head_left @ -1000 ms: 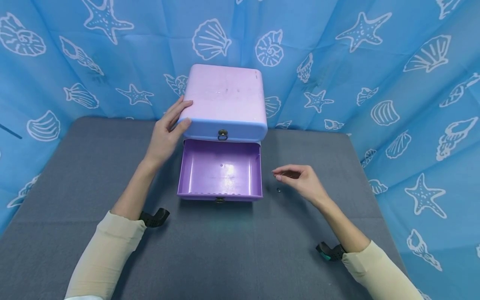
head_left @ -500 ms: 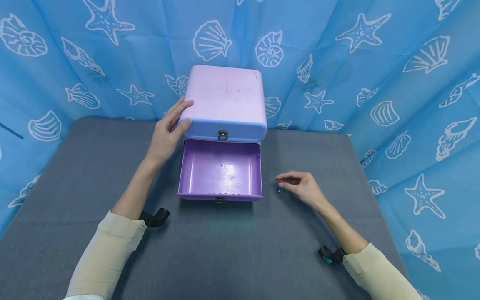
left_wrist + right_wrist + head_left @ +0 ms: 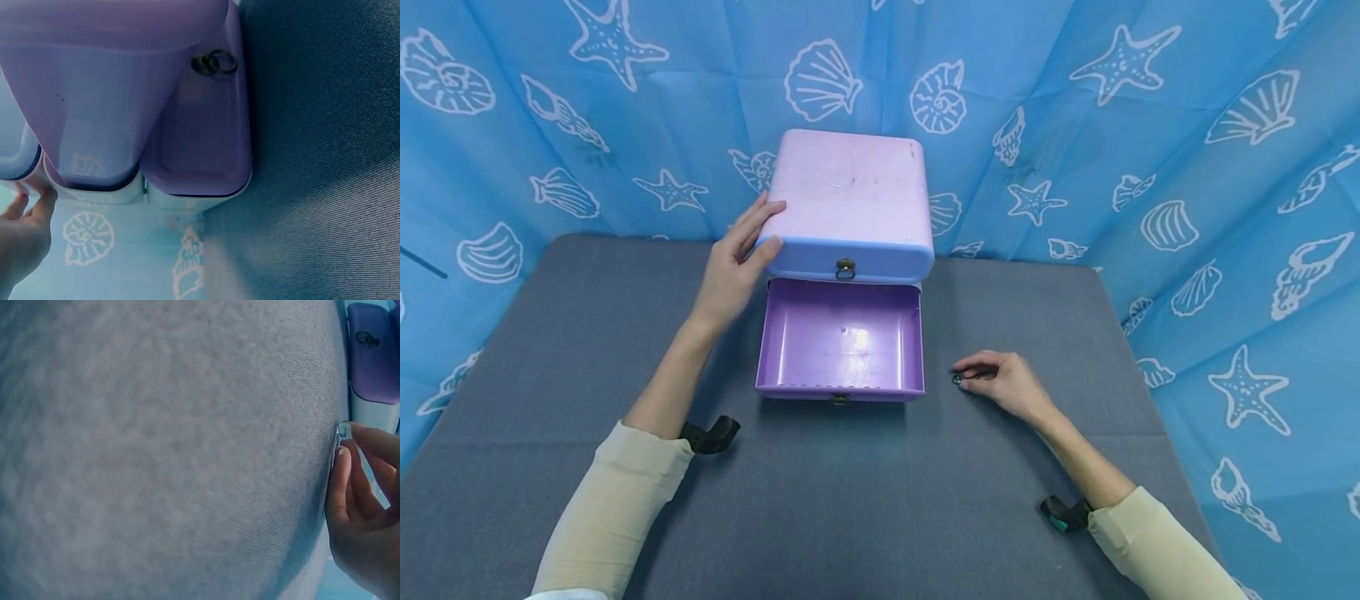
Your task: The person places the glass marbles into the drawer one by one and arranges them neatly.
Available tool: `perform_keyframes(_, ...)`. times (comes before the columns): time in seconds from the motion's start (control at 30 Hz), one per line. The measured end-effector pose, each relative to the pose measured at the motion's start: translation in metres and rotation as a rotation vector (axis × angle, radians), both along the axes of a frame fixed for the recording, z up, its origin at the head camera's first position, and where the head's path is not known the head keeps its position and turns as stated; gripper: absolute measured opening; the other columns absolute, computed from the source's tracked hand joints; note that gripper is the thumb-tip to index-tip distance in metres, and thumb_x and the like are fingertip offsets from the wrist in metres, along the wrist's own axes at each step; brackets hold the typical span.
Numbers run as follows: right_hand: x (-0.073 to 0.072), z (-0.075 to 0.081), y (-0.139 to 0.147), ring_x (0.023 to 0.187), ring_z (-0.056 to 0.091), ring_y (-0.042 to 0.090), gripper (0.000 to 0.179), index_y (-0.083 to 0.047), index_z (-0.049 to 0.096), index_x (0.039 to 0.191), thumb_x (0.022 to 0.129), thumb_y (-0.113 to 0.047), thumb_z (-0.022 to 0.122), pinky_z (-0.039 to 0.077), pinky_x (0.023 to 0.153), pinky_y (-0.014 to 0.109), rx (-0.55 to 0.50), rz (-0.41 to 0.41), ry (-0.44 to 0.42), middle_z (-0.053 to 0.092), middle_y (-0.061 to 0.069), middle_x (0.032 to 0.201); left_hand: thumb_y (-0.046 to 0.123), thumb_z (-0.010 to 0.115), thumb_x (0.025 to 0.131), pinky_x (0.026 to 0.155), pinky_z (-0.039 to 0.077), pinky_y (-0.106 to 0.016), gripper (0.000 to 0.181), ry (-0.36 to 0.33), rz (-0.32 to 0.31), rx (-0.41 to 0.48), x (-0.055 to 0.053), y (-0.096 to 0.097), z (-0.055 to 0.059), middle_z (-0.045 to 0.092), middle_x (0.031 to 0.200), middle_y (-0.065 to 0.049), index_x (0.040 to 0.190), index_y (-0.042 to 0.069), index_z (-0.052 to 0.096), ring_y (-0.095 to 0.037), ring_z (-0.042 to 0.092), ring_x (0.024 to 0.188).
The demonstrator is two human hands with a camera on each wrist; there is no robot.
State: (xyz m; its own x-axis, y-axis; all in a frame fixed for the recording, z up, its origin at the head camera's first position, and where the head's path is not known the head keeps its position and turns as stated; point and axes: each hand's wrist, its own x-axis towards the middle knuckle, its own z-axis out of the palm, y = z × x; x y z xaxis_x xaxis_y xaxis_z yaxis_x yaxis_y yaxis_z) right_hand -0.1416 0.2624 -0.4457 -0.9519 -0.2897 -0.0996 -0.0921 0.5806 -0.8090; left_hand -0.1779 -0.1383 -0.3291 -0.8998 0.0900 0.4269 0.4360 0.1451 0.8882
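Note:
A small drawer cabinet with a pink top (image 3: 850, 187) stands at the table's back. Its upper drawer (image 3: 887, 261) is blue with a ring pull and is closed. The purple lower drawer (image 3: 805, 333) is pulled out and looks bare inside apart from a tiny dot. My left hand (image 3: 730, 267) rests against the cabinet's upper left edge, fingers extended and thumb near the front corner. To the right of the drawer, my right hand (image 3: 1000, 383) pinches a small clear glassy piece (image 3: 344, 430), like a glass marble, at the tabletop. Its fingertips partly cover it.
A grey cloth-covered table (image 3: 850, 508) carries the cabinet. Behind and to the right hangs a blue curtain (image 3: 1052, 75) with white shell prints. Black wrist cameras sit on the left wrist (image 3: 710, 435) and right wrist (image 3: 1065, 512).
My right hand has lowered toward the table, and its fingertips have closed around the small glassy piece. The left hand and the cabinet have stayed in place.

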Motion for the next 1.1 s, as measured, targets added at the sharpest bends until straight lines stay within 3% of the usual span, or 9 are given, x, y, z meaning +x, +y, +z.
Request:
perform_keyframes(0.43, -0.0014, -0.0046, -0.0037, 0.087, 0.066, 0.017, 0.025, -0.010, 0.078, 0.108, 0.083, -0.005, 0.080, 0.055, 0.072, 0.023, 0.077, 0.033, 0.059, 0.072, 0.005, 0.104, 0.004, 0.056, 0.098, 0.119, 0.025, -0.034, 0.044, -0.006, 0.007, 0.001, 0.0000, 0.0009, 0.0002, 0.031, 0.159, -0.019, 0.141, -0.006, 0.050, -0.024, 0.024, 0.149)
perform_keyframes(1.1, -0.0062, -0.0049, -0.0052, 0.078, 0.063, 0.016, 0.015, -0.011, 0.079, 0.100, 0.085, -0.008, 0.078, 0.050, 0.066, 0.024, 0.103, 0.022, 0.068, 0.071, 0.001, 0.089, 0.002, 0.055, 0.098, 0.119, 0.025, -0.032, 0.043, 0.011, -0.003, 0.017, -0.0018, 0.0003, -0.0018, 0.031, 0.158, -0.020, 0.140, -0.007, 0.050, -0.025, 0.025, 0.149)
